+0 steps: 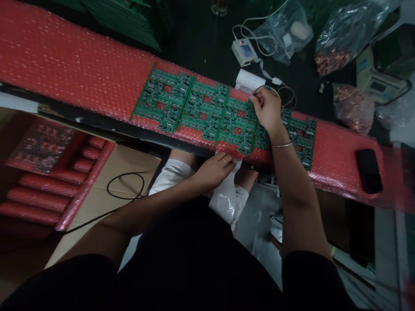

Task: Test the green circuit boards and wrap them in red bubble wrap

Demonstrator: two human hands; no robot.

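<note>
My right hand (268, 109) is closed in a pinch above the row of green circuit boards (204, 108). Thin coloured wires (275, 91) run into its fingers; the end they hold is hidden. Below the boards, at the table's front edge, my left hand (216, 169) has its fingers together on a strip of translucent plastic film (224, 201), which hangs down over my lap. The boards lie side by side in panels on red bubble wrap (81, 56), and my right forearm covers part of those at the right.
Behind the boards sit a small lit tester (244, 52) with a white cable and bags of copper-coloured parts (333, 60). A black phone (368, 170) lies at the right end. Down left, a cardboard box (129, 162) holds red bubble-wrapped rolls (42, 188).
</note>
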